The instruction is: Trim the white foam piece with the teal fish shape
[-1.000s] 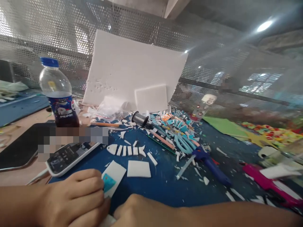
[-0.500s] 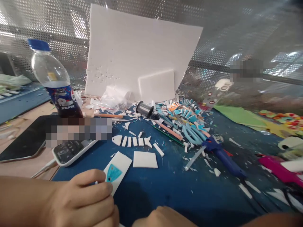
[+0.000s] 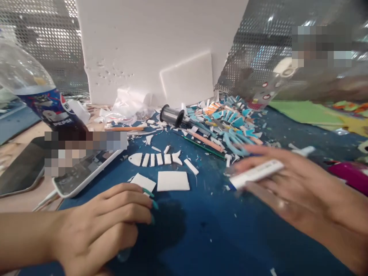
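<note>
Under my left hand (image 3: pixel 106 226) lies a white foam strip (image 3: pixel 143 181), flat on the blue worktop (image 3: pixel 207 230), angled away to the right; only its far end shows past my fingertips. My right hand (image 3: pixel 299 191) holds a white pen-like stick (image 3: pixel 257 173), blurred, lying nearly level above the worktop, its end pointing left toward the foam pieces.
</note>
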Demonstrator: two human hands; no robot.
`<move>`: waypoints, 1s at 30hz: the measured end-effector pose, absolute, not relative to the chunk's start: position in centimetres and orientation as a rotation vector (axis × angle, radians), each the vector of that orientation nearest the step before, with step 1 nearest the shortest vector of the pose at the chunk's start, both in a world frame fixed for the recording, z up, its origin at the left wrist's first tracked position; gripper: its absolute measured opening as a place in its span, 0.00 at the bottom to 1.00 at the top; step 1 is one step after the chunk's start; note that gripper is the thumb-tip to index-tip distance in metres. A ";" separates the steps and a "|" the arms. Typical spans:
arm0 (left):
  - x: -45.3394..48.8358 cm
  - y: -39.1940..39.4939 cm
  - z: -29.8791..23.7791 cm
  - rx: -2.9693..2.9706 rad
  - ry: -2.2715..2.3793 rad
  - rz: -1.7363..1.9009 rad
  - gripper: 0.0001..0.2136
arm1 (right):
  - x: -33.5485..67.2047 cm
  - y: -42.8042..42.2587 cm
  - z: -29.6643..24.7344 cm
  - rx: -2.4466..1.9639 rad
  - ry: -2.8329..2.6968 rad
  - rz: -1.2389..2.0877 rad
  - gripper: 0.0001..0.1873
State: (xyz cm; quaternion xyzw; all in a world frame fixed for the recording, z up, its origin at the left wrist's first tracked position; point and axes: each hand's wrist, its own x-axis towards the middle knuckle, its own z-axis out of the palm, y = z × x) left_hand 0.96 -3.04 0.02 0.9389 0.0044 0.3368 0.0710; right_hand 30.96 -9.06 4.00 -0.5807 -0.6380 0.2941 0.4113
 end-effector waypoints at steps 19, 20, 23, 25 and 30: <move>0.3 -2.8 0.0 2.906 0.256 0.565 0.10 | 25.2 -3.3 -1.1 -1.088 -2.102 0.411 0.28; 0.3 -2.7 0.1 2.906 0.269 0.524 0.11 | 25.3 -3.3 -1.1 -1.099 -2.130 0.433 0.27; 0.5 -2.5 0.4 2.922 0.275 0.413 0.12 | 25.5 -3.4 -0.9 -1.134 -2.139 0.522 0.26; 0.4 -2.4 0.4 2.932 0.269 0.374 0.13 | 25.6 -3.4 -1.0 -1.128 -2.107 0.566 0.27; -0.2 -2.3 -0.4 2.932 0.256 0.431 0.12 | 25.8 -3.6 -1.3 -1.070 -2.083 0.679 0.27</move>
